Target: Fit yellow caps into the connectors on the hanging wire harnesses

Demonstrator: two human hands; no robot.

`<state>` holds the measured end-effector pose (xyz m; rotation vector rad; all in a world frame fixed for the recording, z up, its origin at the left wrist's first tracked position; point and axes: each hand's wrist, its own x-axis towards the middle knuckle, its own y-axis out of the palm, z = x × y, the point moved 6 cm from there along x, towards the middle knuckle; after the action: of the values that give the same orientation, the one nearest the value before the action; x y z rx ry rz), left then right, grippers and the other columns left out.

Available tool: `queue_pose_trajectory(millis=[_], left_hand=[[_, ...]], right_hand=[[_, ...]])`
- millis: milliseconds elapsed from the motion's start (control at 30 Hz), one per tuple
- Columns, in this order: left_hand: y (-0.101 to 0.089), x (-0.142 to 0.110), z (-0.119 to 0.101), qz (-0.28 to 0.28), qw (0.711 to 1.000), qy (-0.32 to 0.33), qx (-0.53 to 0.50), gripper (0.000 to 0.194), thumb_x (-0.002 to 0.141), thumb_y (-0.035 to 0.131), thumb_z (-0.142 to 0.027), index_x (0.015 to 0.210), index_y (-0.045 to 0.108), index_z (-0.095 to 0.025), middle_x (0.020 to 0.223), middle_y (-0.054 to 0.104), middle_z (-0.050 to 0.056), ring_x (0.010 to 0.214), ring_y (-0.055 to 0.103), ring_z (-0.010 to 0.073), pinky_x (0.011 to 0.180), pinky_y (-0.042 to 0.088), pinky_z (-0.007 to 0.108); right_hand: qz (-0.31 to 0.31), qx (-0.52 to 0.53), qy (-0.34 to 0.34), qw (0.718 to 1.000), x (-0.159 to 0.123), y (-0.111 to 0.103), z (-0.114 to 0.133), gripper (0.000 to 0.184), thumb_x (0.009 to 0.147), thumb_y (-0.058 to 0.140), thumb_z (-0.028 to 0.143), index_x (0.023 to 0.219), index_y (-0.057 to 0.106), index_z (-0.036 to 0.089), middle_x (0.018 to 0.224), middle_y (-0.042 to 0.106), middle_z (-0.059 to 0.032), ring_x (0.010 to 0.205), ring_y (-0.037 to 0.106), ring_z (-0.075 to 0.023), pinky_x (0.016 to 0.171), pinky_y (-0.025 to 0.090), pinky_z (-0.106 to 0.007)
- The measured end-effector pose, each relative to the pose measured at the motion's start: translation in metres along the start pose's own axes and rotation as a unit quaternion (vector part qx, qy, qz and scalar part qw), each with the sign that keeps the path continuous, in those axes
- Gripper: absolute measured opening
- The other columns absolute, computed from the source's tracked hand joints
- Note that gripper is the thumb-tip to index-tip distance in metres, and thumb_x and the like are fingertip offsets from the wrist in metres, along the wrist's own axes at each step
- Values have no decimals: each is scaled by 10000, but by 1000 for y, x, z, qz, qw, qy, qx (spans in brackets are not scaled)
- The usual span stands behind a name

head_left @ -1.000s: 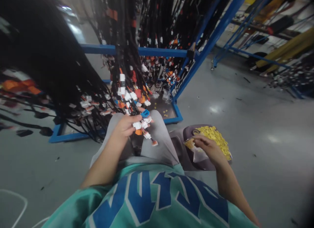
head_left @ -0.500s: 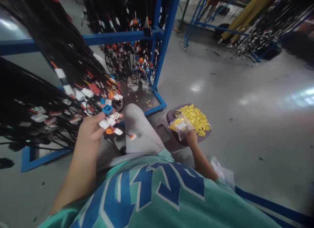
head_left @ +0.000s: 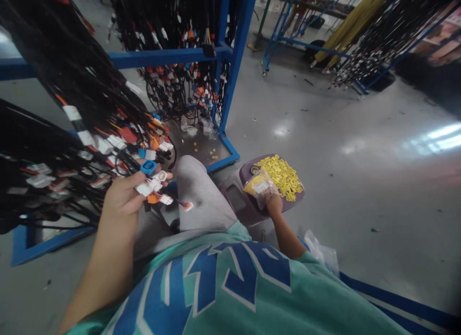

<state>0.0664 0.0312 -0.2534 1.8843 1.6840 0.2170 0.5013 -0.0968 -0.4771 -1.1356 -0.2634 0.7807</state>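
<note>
My left hand (head_left: 124,193) is closed around a cluster of wire-harness connectors: a blue connector (head_left: 148,167), white connectors (head_left: 146,187) and an orange connector (head_left: 153,197). One small white-and-orange connector (head_left: 188,206) dangles on its wires over my thigh. On my right, a purple-topped stool (head_left: 247,172) carries a pile of small yellow plastic pieces (head_left: 283,176). A clear plastic bag (head_left: 260,185) with a white label and yellow pieces inside lies at its near left. My right hand (head_left: 274,204) grips the bag's near end; its fingertips are hidden by the plastic.
Thick black wire harnesses (head_left: 82,71) hang on a blue metal rack (head_left: 230,85) at my left and ahead. Yellow pieces and scraps of plastic lie on the rack's base (head_left: 198,145). Another blue rack (head_left: 266,61) with harnesses stands further back. A crumpled plastic bag (head_left: 320,251) is by my right elbow.
The whole view has shifted, so that most things appear slightly further left. Both hands keep their places, the left on the connectors and the right at the plastic bag.
</note>
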Motion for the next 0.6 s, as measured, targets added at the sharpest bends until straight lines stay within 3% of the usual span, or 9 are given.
queue_pose_trajectory(millis=[133,267,467,600], left_hand=[[0,-1,0,15,1000,8,-2,434,528,718,-108,941,649,-220,643,693,3,671,686,304,523,568,367],[0,-2,1,35,999,0,-1,426,500,748,-128,912,657,-196,664,700,23,686,684,321,536,567,376],[1,-1,3,39,999,4,-7,329,479,751,-130,787,641,-162,642,689,35,622,672,274,540,571,371],[2,-1,8,50,999,-12,-14,293,509,733,-154,778,617,-155,641,664,35,628,676,249,540,570,330]], right_hand=[[-37,61,30,997,-1,-10,-8,245,780,491,294,729,640,105,815,664,-150,828,590,-224,735,423,-306],[-84,161,55,982,-6,-19,-16,160,654,526,278,644,602,138,716,665,-103,773,595,-223,697,432,-292],[-117,345,97,926,-21,-24,-26,163,581,564,305,545,462,182,468,520,11,503,564,-158,525,482,-282],[-147,433,105,883,-25,-50,-26,222,586,550,316,550,362,204,448,433,64,398,456,-93,417,451,-243]])
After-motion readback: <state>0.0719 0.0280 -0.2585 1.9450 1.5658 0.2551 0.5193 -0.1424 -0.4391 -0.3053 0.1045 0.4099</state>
